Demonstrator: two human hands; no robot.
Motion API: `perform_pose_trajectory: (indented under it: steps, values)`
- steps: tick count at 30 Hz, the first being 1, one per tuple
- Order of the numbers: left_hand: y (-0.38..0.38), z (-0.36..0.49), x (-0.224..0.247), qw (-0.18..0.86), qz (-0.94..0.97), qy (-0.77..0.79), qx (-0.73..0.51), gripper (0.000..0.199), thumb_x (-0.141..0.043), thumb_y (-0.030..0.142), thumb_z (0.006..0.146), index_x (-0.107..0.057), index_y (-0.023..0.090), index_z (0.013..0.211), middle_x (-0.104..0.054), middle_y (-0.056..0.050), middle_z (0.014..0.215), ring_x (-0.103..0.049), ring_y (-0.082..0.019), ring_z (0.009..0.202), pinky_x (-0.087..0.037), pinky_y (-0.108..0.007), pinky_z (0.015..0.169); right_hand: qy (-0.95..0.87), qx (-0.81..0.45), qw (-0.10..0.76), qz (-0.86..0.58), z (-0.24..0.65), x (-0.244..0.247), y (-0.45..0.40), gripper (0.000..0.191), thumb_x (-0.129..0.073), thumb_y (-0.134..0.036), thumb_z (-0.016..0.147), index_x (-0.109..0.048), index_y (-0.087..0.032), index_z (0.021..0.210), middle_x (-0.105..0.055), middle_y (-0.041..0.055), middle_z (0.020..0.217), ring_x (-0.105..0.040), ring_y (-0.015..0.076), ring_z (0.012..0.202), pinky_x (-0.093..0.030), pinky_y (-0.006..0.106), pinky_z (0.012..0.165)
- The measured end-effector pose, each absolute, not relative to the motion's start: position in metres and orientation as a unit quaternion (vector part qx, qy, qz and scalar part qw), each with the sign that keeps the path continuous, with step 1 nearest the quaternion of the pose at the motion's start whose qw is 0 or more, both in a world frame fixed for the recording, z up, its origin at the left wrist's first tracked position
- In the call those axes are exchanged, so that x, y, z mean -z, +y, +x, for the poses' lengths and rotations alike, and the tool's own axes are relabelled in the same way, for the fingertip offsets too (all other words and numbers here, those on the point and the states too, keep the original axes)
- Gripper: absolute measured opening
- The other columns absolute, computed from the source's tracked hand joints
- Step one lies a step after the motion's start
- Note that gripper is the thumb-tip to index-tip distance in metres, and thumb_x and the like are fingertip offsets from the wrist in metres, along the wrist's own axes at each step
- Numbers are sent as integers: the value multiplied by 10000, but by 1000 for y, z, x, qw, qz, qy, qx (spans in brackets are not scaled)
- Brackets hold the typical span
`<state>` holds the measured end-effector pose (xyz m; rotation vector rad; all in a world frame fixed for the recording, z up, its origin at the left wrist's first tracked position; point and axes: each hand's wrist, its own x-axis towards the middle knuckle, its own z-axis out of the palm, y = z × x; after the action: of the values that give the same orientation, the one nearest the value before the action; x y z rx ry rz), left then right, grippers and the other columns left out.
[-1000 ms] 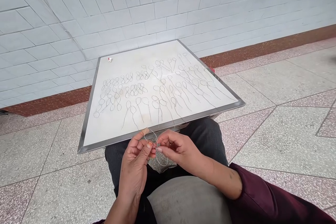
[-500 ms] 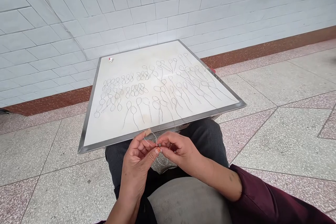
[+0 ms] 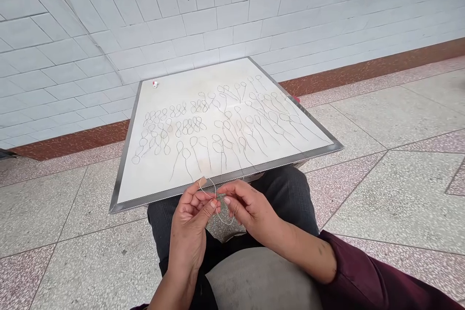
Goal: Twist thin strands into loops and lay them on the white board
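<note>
A thin pale wire bent into two loops, one above and one below the crossing, is in my hands over my lap. My left hand pinches it at the crossing between thumb and fingers; a tan wrap covers one fingertip, and the upper loop lies against that finger. At the same crossing my right hand has thumb and index finger around a short wire end, its other fingers curled. The lower loop hangs beneath the fingertips. Past my hands, a white table with a metal edge bears several rows of similar wires.
On the table's left, several wires form double loops; on the right, others have a single loop and a tail. A small white-and-red item sits at the far left corner. Behind stands a tiled wall. Below is a speckled floor.
My right thumb and index finger have parted slightly and shifted at the crossing. The lower loop now shows more openly. My left hand keeps its pinch, and the view has tilted a little.
</note>
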<state>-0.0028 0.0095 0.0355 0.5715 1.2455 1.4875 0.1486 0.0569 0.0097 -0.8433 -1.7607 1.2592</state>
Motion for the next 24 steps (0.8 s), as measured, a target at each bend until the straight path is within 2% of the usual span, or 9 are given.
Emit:
perform_pose_trajectory:
  steps: [2,5,6,9,11,15,19,22,24]
  values:
    - [10,-3,-35,545,230,519,-617,534,-883,239,672,-697,198,1171,-710,14,786,-639,-104,692,-518,-255,742,-706,-491,393,-326,148,-9,58,183,-497,-262,997,-620,-229,1128,-656,38,952,-625,131,697,-532,285,644]
    - [11,-3,-33,538,226,520,-624,532,-883,227,668,-699,190,1165,-695,24,737,-620,-93,658,-516,-243,717,-725,-461,391,-331,148,-8,60,176,-503,-259,995,-638,-238,1106,-683,50,991,-643,179,898,-531,346,803]
    - [12,-4,-33,529,225,522,-630,530,-885,223,663,-701,187,1159,-693,24,736,-619,-94,657,-520,-243,711,-723,-465,387,-334,148,-7,60,163,-506,-273,995,-640,-236,1081,-684,47,964,-638,180,895,-526,344,800]
    - [15,-6,-33,491,209,526,-662,506,-892,217,649,-717,188,1123,-681,23,753,-642,-115,707,-536,-246,684,-666,-552,361,-348,148,-4,61,163,-519,-370,1000,-588,-224,1011,-634,-4,759,-590,137,642,-496,276,604]
    - [17,-10,-35,465,192,524,-687,489,-893,212,651,-723,197,1110,-669,26,754,-656,-128,743,-546,-246,675,-603,-625,351,-350,148,-2,61,223,-538,-447,993,-534,-224,980,-605,-38,680,-560,116,541,-481,256,544]
    - [22,-18,-39,407,168,511,-738,483,-889,176,659,-725,209,1113,-663,37,750,-656,-117,747,-562,-251,715,-504,-708,382,-315,148,1,57,315,-596,-520,962,-530,-214,935,-689,10,809,-676,135,683,-567,295,669]
    - [28,-23,-40,359,176,498,-770,473,-876,157,678,-727,210,1124,-659,41,740,-656,-113,757,-566,-261,756,-433,-742,410,-306,145,5,49,331,-662,-524,921,-541,-216,915,-687,20,893,-711,151,800,-594,307,723]
    - [31,-22,-42,343,191,509,-766,472,-871,161,683,-727,205,1129,-674,35,742,-648,-110,737,-565,-263,753,-474,-719,407,-303,146,7,45,292,-626,-494,950,-543,-219,900,-679,30,917,-698,151,802,-591,311,719]
    - [31,-20,-44,331,200,523,-759,478,-866,166,682,-722,205,1136,-687,29,757,-646,-118,740,-571,-273,747,-564,-647,410,-308,150,8,47,222,-613,-424,965,-564,-220,893,-665,45,942,-675,161,829,-585,313,712]
